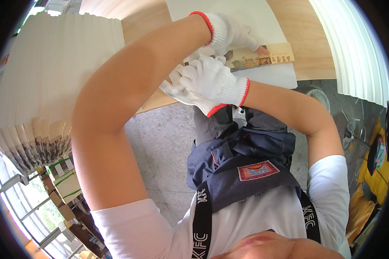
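Note:
A long beige printed strip [259, 58], with orange lettering and a dark picture, lies across a white sheet [278, 77] on the wooden table. My left hand [237, 34], in a white knit glove with a red cuff, reaches over the far side. One bare fingertip pokes out of the glove and rests on the strip; its other fingers are partly hidden. My right hand [212, 80], gloved alike, is nearer to me at the strip's left end, fingers bent. Beneath it is another white knit glove [183, 93] with a red hem, apparently in its grasp.
Tall piles of white folded sheets [60, 64] rise at the left, with printed edges showing below. More white sheets [358, 47] are stacked at the right. The wooden tabletop [313, 60] ends near my lap. A fan [354, 131] stands on the floor at the right.

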Demonstrator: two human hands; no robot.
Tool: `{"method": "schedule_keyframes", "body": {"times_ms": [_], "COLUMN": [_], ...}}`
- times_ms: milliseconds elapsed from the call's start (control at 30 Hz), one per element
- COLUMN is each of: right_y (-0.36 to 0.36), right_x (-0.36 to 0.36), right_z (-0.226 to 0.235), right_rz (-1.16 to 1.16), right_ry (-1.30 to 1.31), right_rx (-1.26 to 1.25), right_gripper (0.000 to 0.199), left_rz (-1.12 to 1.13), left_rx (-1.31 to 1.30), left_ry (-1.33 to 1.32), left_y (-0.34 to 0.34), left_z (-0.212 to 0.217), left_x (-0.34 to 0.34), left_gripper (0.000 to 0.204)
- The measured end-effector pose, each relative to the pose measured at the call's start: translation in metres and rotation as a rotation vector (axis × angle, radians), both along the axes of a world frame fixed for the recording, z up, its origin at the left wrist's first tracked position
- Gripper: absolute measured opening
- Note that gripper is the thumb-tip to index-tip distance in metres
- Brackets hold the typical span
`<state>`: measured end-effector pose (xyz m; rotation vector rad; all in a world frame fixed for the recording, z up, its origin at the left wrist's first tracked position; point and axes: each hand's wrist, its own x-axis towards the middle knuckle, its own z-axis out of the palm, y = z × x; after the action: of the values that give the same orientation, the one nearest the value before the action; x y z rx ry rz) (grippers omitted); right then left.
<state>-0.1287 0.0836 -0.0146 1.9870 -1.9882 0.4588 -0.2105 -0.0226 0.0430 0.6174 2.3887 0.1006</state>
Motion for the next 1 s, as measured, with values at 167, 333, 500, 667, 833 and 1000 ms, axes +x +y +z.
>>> {"method": "schedule_keyframes", "body": {"times_ms": [167, 333, 500, 667, 833, 1000], "right_y": [0.047, 0.020, 0.021, 0.166, 0.218, 0.186], "right_x": [-0.052, -0.023, -0.023, -0.147, -0.183, -0.149], "right_z": [-0.015, 0.023, 0.000, 0.001, -0.007, 0.048], "right_rz": [0.075, -0.014, 0.017, 0.075, -0.248, -0.422], "right_ry": [-0.034, -0.068, 0.049, -0.102, 0.197, 0.110], "right_rx": [-0.073, 0.212, 0.040, -0.179, 0.023, 0.048], "right_gripper": [0.043, 0.030, 0.029, 0.017, 0.025, 0.039], "left_rz": [-0.071, 0.509, 0.195, 0.011, -0.087, -0.111], "left_rx": [0.016, 0.019, -0.072, -0.154, -0.217, -0.294], "left_ry": [0.146, -0.204, -0.014, -0.143, -0.028, 0.449], "left_y": [0.004, 0.036, 0.013, 0.021, 0.028, 0.037], "left_z": [-0.001, 0.040, 0.018, 0.025, 0.029, 0.010], "left_x": [0.001, 0.003, 0.011, 0.012, 0.012, 0.048], "left_gripper": [0.094, 0.090, 0.069, 0.076, 0.078, 0.056]}}
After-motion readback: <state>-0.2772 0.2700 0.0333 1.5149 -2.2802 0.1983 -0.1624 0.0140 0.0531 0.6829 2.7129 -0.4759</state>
